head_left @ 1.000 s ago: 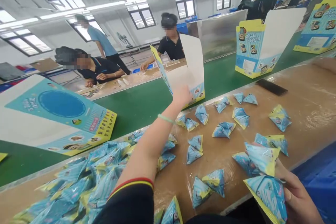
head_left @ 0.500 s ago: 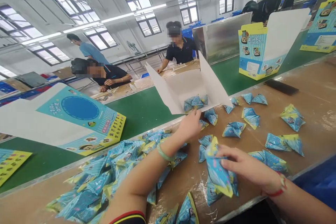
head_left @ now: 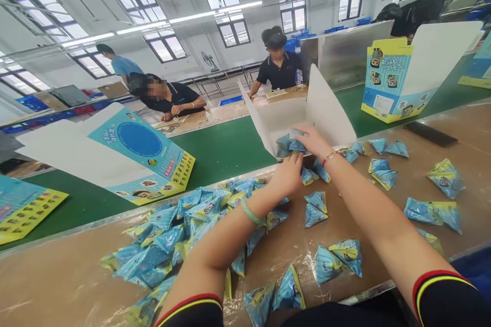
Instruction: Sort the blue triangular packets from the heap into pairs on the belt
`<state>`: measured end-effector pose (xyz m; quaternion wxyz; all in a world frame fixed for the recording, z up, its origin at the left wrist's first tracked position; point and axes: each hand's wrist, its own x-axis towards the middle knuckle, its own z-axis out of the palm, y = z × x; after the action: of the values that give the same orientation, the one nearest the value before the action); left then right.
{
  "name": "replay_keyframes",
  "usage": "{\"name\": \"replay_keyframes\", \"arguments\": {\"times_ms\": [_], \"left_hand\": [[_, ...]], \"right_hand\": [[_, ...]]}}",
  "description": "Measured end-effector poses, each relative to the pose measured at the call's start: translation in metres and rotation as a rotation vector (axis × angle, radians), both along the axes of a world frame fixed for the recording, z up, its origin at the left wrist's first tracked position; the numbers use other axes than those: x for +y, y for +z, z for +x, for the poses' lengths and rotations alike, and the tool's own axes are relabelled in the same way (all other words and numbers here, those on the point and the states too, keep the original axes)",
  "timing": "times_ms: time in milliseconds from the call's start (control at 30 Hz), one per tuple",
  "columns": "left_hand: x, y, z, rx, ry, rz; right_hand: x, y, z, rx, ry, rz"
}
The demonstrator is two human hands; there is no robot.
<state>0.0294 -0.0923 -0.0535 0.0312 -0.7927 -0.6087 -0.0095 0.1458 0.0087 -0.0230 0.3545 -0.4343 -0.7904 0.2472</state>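
A white-lined carton [head_left: 326,107] stands with its flaps raised and its mouth towards me. Several blue-and-yellow pyramid-shaped packets [head_left: 284,144] lie inside near its front edge. My left hand [head_left: 287,176] is closed at that front edge, its fingertips bent over the rim. Reaching in from the right, my right hand [head_left: 313,142] has its fingers stretched over the packets inside; the fingertips partly cover them. Below my arms, a pair of packets [head_left: 337,260] rests on the brown tabletop, and a dense heap of packets [head_left: 199,209] lies left of my left forearm.
Open printed cartons stand left [head_left: 143,163] and right [head_left: 389,82] on the green belt [head_left: 218,150]. Loose packets [head_left: 445,179] are scattered over the right tabletop, near a dark flat bar [head_left: 431,134]. Across the belt, two people [head_left: 276,69] sit working at a table.
My right hand has moved forward from the near tabletop into the carton; the packet it held is no longer visible in its fingers. My left hand stays by the front edge. The view has shifted.
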Motion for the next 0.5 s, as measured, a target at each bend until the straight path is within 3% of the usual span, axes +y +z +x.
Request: {"name": "replay_keyframes", "arguments": {"times_ms": [133,267,400,500], "left_hand": [[0.016,0.013,-0.012,-0.050,0.014,0.046],[0.052,0.033,-0.026,-0.143,0.125,0.116],[0.084,0.048,-0.038,-0.202,0.212,0.079],[0.082,0.046,-0.039,-0.250,0.192,0.182]], "right_hand": [[-0.028,-0.003,0.030,0.121,0.127,-0.084],[-0.076,-0.001,0.071,0.375,0.282,-0.227],[-0.094,-0.010,0.101,0.400,0.186,-0.225],[-0.094,-0.024,0.113,0.358,0.166,-0.220]]}}
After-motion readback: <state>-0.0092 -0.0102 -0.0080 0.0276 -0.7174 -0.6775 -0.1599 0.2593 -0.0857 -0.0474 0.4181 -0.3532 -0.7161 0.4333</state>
